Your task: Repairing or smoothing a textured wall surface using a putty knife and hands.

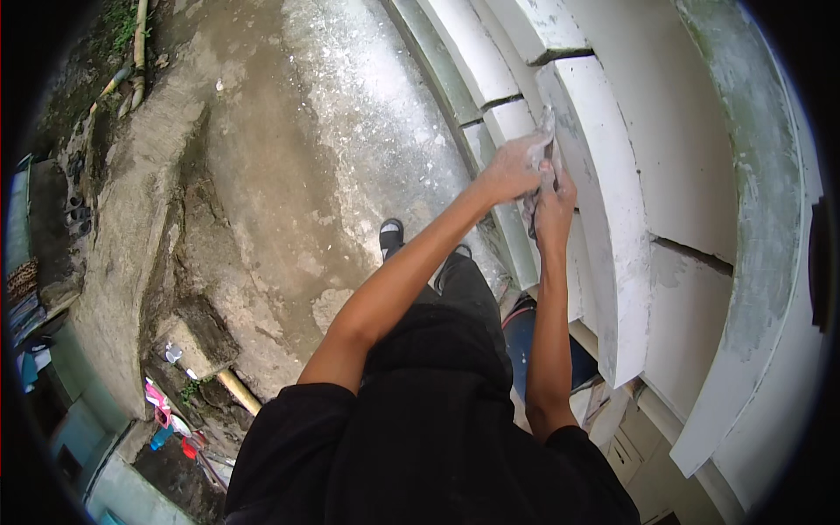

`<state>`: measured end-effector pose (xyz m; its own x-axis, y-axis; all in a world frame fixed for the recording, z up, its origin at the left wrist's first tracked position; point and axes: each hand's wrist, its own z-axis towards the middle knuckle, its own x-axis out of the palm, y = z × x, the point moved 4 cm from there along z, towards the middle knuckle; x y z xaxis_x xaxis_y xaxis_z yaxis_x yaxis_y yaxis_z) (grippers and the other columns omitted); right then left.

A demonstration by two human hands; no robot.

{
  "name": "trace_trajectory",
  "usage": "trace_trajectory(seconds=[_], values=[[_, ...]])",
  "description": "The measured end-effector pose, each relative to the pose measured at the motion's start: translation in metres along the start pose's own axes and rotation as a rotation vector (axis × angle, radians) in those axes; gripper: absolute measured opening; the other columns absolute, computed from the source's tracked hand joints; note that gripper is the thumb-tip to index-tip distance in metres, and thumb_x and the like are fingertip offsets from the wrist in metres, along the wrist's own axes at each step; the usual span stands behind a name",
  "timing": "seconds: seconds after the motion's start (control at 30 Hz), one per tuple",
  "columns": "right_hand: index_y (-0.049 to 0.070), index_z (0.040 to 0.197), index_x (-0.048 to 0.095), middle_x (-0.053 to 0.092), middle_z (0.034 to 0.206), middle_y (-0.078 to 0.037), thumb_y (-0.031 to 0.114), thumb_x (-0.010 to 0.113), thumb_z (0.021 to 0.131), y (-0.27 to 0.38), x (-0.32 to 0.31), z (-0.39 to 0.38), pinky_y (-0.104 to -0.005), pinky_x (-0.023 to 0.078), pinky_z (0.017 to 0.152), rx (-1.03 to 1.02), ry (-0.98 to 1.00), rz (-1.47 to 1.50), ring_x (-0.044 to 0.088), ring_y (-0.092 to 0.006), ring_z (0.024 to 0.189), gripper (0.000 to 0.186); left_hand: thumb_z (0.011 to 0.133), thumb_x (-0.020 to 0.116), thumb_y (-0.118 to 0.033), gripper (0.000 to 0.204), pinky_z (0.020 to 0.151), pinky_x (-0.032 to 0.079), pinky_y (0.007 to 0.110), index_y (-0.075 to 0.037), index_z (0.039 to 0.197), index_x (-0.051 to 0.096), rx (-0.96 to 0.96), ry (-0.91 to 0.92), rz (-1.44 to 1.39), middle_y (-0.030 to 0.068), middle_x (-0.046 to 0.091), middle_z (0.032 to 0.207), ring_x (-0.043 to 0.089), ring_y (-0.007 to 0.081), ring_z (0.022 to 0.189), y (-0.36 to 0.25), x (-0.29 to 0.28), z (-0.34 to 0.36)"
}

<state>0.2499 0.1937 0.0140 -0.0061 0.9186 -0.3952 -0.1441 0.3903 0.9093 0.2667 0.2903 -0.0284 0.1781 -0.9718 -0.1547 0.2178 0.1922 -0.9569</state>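
Note:
My left hand (514, 168) and my right hand (556, 208) meet beside the edge of a long white concrete slab (604, 201). The fingers of both look coated with pale grey-white paste. My right hand is closed around a thin, paste-smeared tool, its exact kind hard to make out; a dark end pokes out below the fingers. My left hand is closed too, its fingertips against the upper part of the tool, where more paste (548, 119) shows. Fingers partly hide what lies between the two hands.
More white ledges (464, 52) rise at the right, with dark gaps at their joints. A green-grey slab (744, 175) curves along the far right. Below the hands stands a dark blue container (522, 341). White-spattered concrete ground (359, 105) lies left, with a rough raised edge (157, 219) beyond.

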Motion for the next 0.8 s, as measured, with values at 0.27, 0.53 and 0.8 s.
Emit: trace_trajectory(seconds=[0.27,0.53,0.8], values=[[-0.003,0.102,0.063,0.047,0.061,0.001,0.023,0.051,0.097,-0.013,0.016,0.024,-0.0277,0.033,0.044,0.204,0.097,0.030,0.041,-0.0073,0.050,0.029,0.077,0.058,-0.014,0.052,0.093,0.045,0.037,0.005,0.125,0.051,0.023,0.013,0.036,0.0285,0.057,0.118,0.057,0.0361,0.110,0.006,-0.020,0.029],[-0.006,0.100,0.062,0.048,0.061,0.001,0.025,0.051,0.098,-0.019,0.016,0.032,-0.0281,0.035,0.048,0.282,0.188,0.051,0.043,-0.0072,0.054,0.033,0.078,0.057,-0.016,0.053,0.103,0.041,0.036,0.005,0.127,0.051,-0.114,0.062,-0.001,0.0287,0.052,0.128,0.052,0.0388,0.119,0.001,-0.025,0.027],[-0.002,0.104,0.064,0.046,0.062,0.003,0.025,0.054,0.097,-0.008,0.014,0.027,-0.0261,0.032,0.045,0.287,0.188,0.141,0.040,-0.0063,0.052,0.029,0.078,0.057,-0.018,0.060,0.107,0.037,0.035,0.009,0.131,0.046,-0.133,0.119,-0.037,0.0284,0.049,0.134,0.048,0.0373,0.126,0.002,-0.025,0.024]])
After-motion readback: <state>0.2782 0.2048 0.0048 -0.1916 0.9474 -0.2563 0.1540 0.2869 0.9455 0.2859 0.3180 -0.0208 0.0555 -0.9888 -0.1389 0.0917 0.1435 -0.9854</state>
